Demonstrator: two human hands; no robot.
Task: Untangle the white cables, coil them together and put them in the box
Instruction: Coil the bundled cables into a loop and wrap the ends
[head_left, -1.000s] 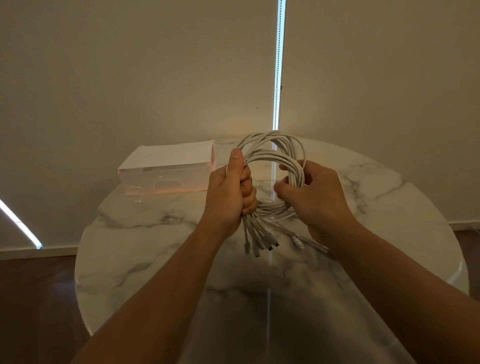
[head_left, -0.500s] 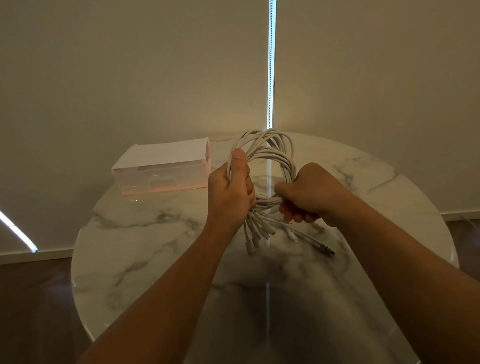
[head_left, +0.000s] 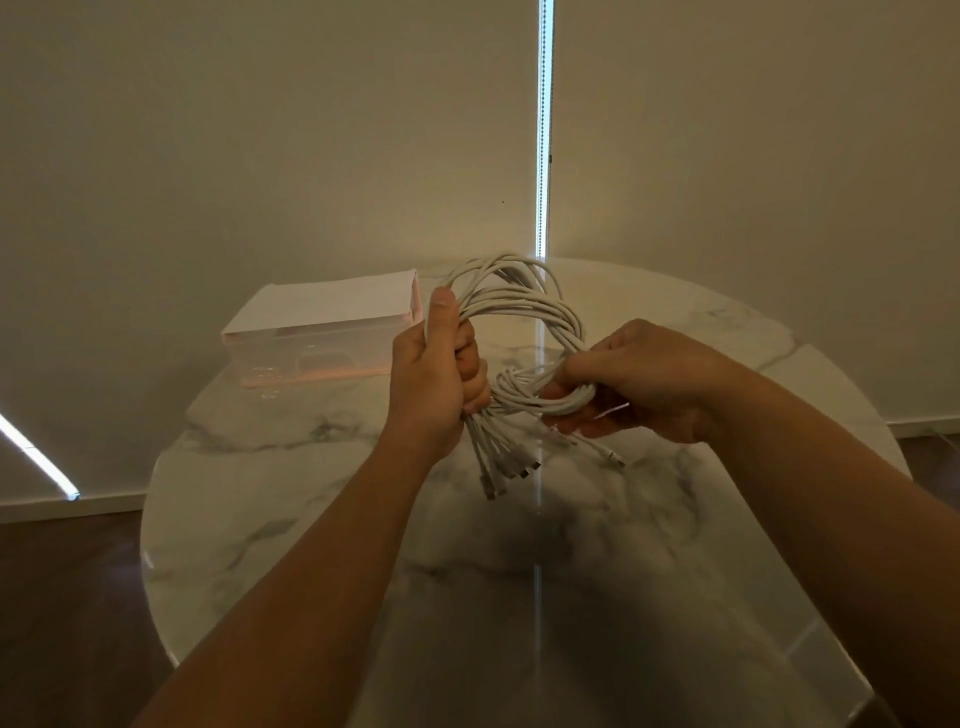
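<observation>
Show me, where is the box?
In the head view the box sits at the far left of the table, just left of the left hand gripping the cables.

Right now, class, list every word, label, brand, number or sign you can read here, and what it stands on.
No text can be read.
The box shows plain faces without print.
The white cables and their plugs show no marking; anything on them is too small to tell.
The table bears only marble veins.
</observation>
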